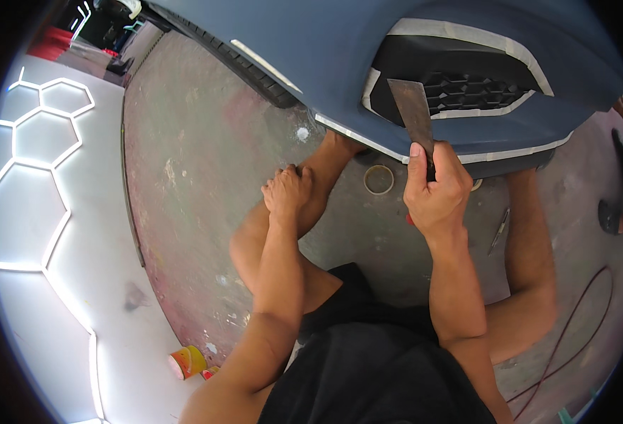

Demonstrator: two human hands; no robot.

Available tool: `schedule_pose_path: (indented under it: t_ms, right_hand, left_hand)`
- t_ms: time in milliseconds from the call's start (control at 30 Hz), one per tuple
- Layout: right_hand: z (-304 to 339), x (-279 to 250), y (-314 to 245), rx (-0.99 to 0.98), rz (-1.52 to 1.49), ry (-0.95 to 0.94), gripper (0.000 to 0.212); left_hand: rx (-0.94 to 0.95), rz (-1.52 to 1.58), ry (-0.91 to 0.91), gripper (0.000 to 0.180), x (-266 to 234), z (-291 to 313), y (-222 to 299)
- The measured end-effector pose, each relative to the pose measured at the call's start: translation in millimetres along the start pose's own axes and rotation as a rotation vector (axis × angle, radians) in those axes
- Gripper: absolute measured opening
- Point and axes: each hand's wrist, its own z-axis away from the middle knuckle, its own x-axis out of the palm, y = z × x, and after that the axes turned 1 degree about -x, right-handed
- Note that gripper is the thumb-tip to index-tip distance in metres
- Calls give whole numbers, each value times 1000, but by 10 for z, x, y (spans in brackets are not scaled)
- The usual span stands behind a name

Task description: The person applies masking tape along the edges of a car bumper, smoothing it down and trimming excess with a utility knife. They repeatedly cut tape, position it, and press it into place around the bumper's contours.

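My right hand (439,187) is closed around the handle of a putty knife (413,113), its flat, worn metal blade pointing up and away. Behind the blade is a blue-grey car bumper (311,42) with a black mesh grille insert (474,90). From this view, I cannot tell whether the blade touches it. Pale masking tape (460,32) borders the insert, and another strip runs along the bumper's lower edge. My left hand (287,191) rests on my left shin, holding nothing, fingers slightly bent and apart.
A tape roll (366,185) lies on the floor between my legs. A slim pen-like tool (499,232) lies beside my right leg. At right are a dark red hose (606,268) and another person's foot (612,215). A yellow-and-red bucket (193,359) sits near the lit wall (28,205).
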Motion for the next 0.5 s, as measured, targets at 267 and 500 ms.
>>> schedule_pose_path:
  t_ms: [267,500]
  right_hand:
    - [-205,57,-26,-84,23,-66,13]
    - [-186,242,37,-84,69,-60,16]
  left_hand:
    - [-9,4,-23,58,39,-17,-43]
    - [-14,13,-23,57,6,9,-34]
